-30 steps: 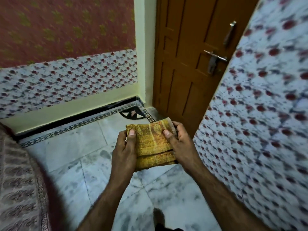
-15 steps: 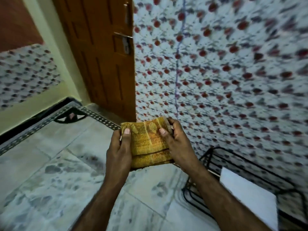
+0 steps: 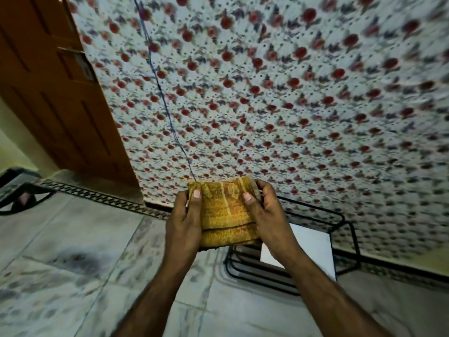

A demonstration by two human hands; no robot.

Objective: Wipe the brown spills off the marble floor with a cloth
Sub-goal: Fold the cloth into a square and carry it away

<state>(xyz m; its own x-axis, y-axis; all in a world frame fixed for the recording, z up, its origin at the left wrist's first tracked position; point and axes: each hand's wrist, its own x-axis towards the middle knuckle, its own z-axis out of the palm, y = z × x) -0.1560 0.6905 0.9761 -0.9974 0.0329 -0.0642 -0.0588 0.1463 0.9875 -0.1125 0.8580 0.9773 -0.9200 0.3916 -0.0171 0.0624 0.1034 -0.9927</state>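
Both hands grip one folded cloth (image 3: 224,212), held up above the floor: the left hand (image 3: 183,223) clamps its left edge, thumb on top, and the right hand (image 3: 268,218) clamps the right edge likewise. The cloth is mustard yellow towelling, folded thick, with paler stripes. Under it lies grey-veined marble floor (image 3: 73,276), a darker smudge to the near left. A black wire rack (image 3: 347,242) stands right, against the flowered wall (image 3: 279,98). A brown door (image 3: 56,98) is far left.

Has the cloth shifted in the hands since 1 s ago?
No. The yellow cloth stays folded between left hand and right hand; only the camera panned right past the door.
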